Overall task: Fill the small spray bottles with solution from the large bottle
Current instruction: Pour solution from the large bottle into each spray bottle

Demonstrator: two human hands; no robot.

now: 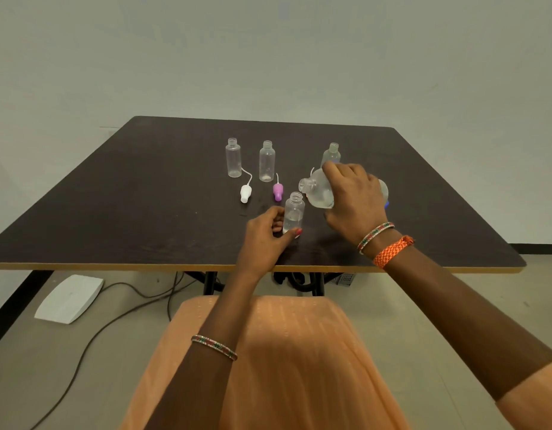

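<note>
My right hand [354, 197] grips the large clear bottle [319, 190], tipped on its side with its open mouth pointing left, just above a small open bottle [293, 214]. That small bottle stands upright near the table's front and holds some clear liquid. My left hand [267, 235] holds it at the base between thumb and fingers. Farther back stand three more small open bottles: one at the left [233, 158], one in the middle [266, 161], one on the right [331, 155] partly behind my right hand. A white spray cap [246, 193] and a purple spray cap [277, 192] lie on the table.
The dark table [129, 197] has a pale front edge near my lap. On the floor below lie a white flat object [70, 297] and cables [119, 318]. A small blue thing [386, 204] peeks out behind my right hand.
</note>
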